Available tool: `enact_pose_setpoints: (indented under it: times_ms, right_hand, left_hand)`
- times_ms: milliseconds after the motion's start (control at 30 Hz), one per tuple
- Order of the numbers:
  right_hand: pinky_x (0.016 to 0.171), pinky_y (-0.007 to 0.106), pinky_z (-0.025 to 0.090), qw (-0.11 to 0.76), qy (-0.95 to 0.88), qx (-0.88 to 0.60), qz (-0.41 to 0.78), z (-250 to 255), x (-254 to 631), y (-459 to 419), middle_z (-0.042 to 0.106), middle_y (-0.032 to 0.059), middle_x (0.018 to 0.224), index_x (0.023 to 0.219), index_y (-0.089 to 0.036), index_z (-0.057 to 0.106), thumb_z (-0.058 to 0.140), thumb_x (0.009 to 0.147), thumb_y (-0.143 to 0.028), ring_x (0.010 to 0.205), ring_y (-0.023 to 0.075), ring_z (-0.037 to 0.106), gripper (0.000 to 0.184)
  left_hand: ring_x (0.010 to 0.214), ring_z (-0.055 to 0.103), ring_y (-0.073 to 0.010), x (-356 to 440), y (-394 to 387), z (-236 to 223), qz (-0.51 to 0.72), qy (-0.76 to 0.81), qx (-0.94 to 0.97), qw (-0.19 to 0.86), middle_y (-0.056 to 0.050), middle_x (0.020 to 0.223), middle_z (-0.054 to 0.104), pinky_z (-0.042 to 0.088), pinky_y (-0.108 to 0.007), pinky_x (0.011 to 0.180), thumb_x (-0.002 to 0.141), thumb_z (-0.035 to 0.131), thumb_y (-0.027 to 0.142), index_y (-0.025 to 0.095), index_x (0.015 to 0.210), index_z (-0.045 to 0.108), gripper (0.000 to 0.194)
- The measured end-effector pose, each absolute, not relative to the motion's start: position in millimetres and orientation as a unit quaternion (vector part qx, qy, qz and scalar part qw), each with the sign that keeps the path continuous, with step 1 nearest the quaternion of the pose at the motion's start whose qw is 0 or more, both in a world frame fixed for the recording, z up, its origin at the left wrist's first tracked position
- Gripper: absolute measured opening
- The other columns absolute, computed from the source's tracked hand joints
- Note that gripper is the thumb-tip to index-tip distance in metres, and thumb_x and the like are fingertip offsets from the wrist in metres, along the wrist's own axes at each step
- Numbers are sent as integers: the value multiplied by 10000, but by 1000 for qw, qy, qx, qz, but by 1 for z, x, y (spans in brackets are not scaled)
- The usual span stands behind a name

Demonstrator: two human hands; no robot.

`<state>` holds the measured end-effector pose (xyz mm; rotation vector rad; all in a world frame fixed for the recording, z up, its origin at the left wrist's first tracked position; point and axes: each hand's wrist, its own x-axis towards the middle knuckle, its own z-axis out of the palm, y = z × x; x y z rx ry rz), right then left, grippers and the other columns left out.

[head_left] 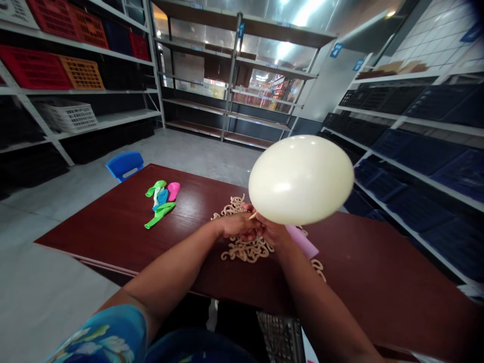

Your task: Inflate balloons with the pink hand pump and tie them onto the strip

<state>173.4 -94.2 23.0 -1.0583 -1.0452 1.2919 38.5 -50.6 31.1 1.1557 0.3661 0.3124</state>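
Note:
An inflated cream-white balloon (301, 179) tilts up to the right above the table, its neck down at my two hands. My left hand (239, 225) is closed at the neck, fingers bent against those of the other hand. My right hand (271, 230) is closed too, just under the balloon, gripping it near the neck. Exact finger positions are partly hidden. Beneath the hands lies a pile of beige curly hook-like pieces (247, 250). A pink object with a smooth surface (303, 242) rests beside my right forearm, partly covered by it.
Uninflated balloons in green (161, 214), blue and pink (174, 191) lie on the dark red table (113, 222), to the left. A blue chair (124, 164) stands beyond its far left edge. Shelves with crates (81, 73) line the room, and a metal rack (229, 75) stands ahead.

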Motion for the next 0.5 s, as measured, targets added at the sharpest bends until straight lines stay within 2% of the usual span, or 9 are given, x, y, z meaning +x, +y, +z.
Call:
enact_pose_setpoints:
  times_ms: [100, 167, 267, 400, 500]
  right_hand:
    - [554, 284, 530, 570, -442, -402, 564, 24, 170, -96, 612, 44, 1007, 796, -199, 582, 653, 666, -452, 775, 176, 597, 292]
    - [598, 309, 545, 598, -434, -370, 563, 25, 169, -94, 616, 36, 998, 744, -209, 556, 628, 696, -440, 859, 193, 595, 246]
    - [645, 326, 550, 625, -431, -339, 556, 24, 169, -91, 606, 25, 1032, 668, -212, 521, 622, 697, -463, 984, 214, 564, 272]
    - [717, 344, 542, 615, -464, -345, 536, 23, 171, -89, 578, 21, 1102, 669, -217, 536, 616, 678, -513, 1108, 228, 496, 307]
    - [736, 360, 535, 613, -468, -368, 519, 22, 171, -90, 572, 13, 1114, 752, -241, 565, 629, 653, -518, 1087, 219, 511, 301]
  left_hand:
    - [393, 444, -95, 41, -50, 36, 181, 146, 586, 776, -58, 565, 537, 295, -198, 353, 775, 565, 325, 128, 692, 583, 214]
    - [359, 407, -82, 42, -52, 37, 216, 129, 606, 754, -29, 529, 508, 263, -194, 337, 790, 537, 362, 138, 704, 565, 242]
    - [325, 347, -65, 45, -55, 36, 276, 116, 608, 736, 12, 464, 440, 222, -194, 330, 794, 528, 372, 145, 650, 526, 269]
    - [362, 355, -58, 48, -59, 33, 327, 123, 578, 738, 15, 481, 422, 237, -190, 357, 806, 510, 390, 139, 619, 504, 313]
    - [386, 365, -59, 49, -59, 32, 310, 118, 548, 768, 7, 497, 421, 250, -187, 371, 810, 510, 374, 129, 618, 502, 311]
